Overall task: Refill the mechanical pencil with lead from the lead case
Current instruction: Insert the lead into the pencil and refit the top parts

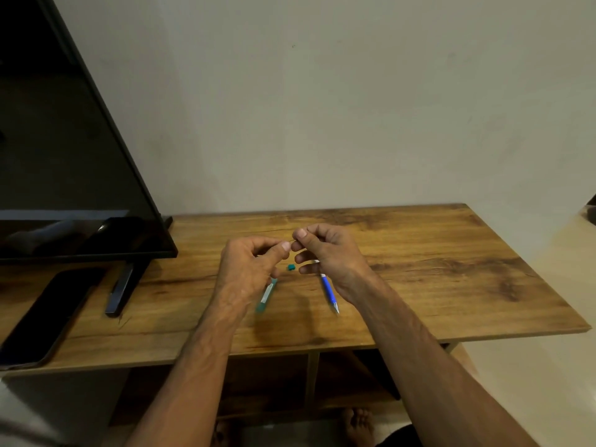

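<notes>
Both hands raised over table [419,253]: left hand [248,269], right hand [325,253] pinch lead [293,241].

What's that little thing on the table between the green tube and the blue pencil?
In the head view, a tiny teal cap lies on the table between the lead case and the mechanical pencil; otherwise bare wood.

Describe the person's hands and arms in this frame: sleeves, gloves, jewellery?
Both the left hand and right hand are bare, no gloves. No rings, watch or wristband are visible. Forearms are uncovered to the frame's bottom edge, so no sleeves show. Fingernails are short.
</notes>
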